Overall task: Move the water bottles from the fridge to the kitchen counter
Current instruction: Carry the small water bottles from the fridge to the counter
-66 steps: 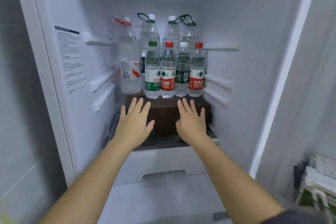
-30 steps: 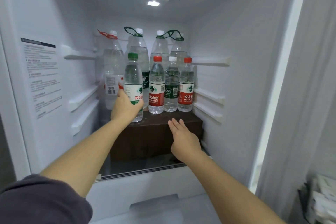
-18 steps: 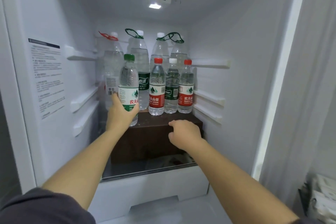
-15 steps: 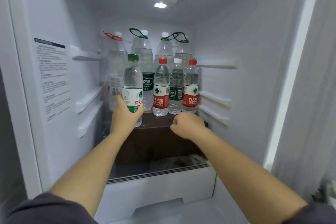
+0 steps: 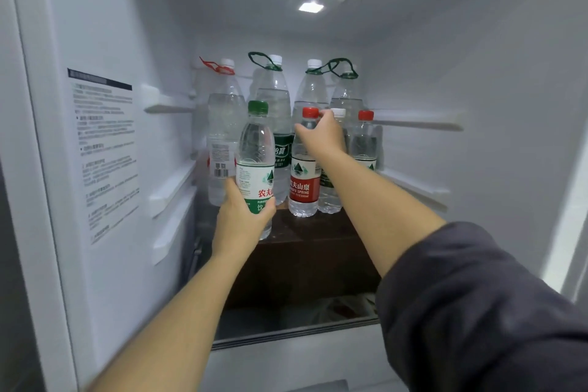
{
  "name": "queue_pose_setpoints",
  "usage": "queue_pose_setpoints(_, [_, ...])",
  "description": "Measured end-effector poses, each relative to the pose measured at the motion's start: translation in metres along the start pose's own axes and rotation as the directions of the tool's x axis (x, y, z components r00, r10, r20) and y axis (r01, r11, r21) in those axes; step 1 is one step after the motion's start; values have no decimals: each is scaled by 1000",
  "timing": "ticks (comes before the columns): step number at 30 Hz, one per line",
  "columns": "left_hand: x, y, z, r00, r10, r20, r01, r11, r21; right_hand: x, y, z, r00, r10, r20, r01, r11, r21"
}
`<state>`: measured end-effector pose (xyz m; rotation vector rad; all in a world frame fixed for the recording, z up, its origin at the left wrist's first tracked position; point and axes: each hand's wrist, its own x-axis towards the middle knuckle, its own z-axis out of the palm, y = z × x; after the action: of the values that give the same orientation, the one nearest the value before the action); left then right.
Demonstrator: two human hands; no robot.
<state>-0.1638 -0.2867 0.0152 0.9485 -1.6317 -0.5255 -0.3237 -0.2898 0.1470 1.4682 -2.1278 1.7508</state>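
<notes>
The fridge (image 5: 445, 89) stands open and a person reaches in with both arms. The left hand (image 5: 245, 219) is wrapped round the low part of a green-capped bottle (image 5: 256, 149) and holds it upright, a bit nearer to us than the other small bottles. At 3 o'clock from it, the right hand (image 5: 321, 137) is curled round the neck of a red-capped bottle (image 5: 302, 184), just under the cap; that bottle stands on a brown box (image 5: 305, 251). Next at 3 o'clock comes a white-capped bottle (image 5: 338, 112), mostly hidden by the right hand, then a last red bottle (image 5: 365, 140). Behind them, toward 12 o'clock, four big bottles (image 5: 222, 124) stand by the back wall with loop handles at their necks. A small light (image 5: 311, 6) shines in the ceiling at 12 o'clock, and a sticker (image 5: 105, 149) is on the side wall at 9 o'clock.
</notes>
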Motion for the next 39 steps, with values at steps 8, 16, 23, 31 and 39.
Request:
queue_pose_setpoints(8, [1, -3, 1, 1000, -1, 3, 1, 1000, -13, 6, -1, -4, 994, -87, -65, 74, 982, -172])
queue_pose_setpoints(16, [-1, 1, 0, 1000, -2, 10, 3, 1000, -19, -17, -9, -43, 985, -166, -40, 168, 985, 50])
queue_pose_setpoints(23, [-2, 2, -1, 1000, -6, 13, 6, 1000, -27, -36, 14, -43, 998, -52, -40, 62, 936, 348])
queue_pose_setpoints(31, [-1, 2, -1, 1000, -8, 16, 8, 999, -37, -63, 55, -25, 996, 38, 76, -65, 922, 382])
queue_pose_setpoints(39, [25, 23, -12, 987, -137, 86, 157, 939, -307, -81, 80, -18, 986, 61, 157, -121, 905, 408])
